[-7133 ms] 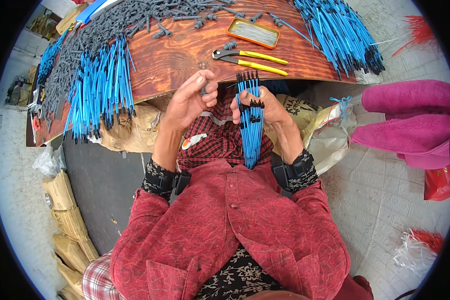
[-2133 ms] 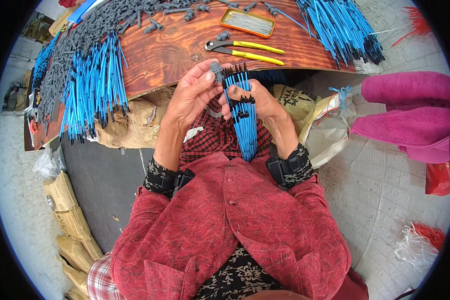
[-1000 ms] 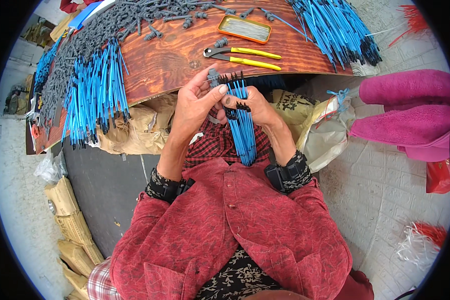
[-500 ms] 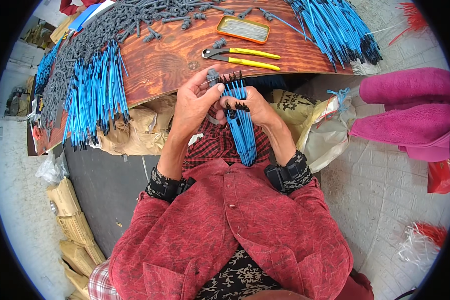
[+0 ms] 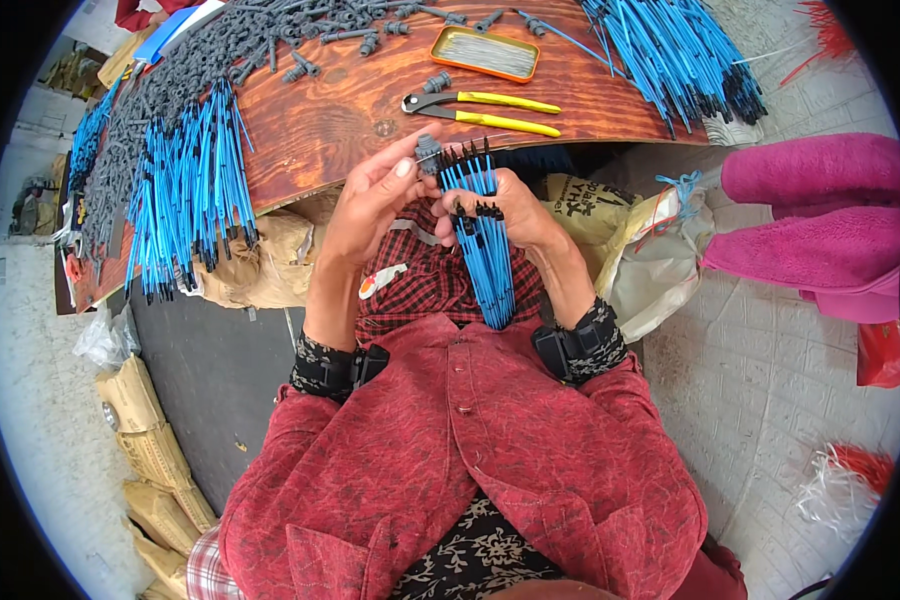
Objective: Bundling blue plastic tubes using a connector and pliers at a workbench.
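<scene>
My right hand is wrapped around a bundle of thin blue tubes with black ends, held upright above my lap. The black tips fan out over my thumb in two rows. At the bundle's upper left sits a grey ribbed plastic fitting. Around this fitting my left hand is closed, its fingers behind and its thumb at the near side. Whether the fitting is joined to a tube cannot be made out.
On the wooden table lie yellow-handled pliers, an open tin of thin metal pins and a heap of grey fittings. Blue tube bundles hang over the edge at left and right. Sacks stand under the table.
My left thumb has drawn back to the left and up from beside the black tips. The left hand has shifted slightly left. My right hand keeps its hold on the bundle.
</scene>
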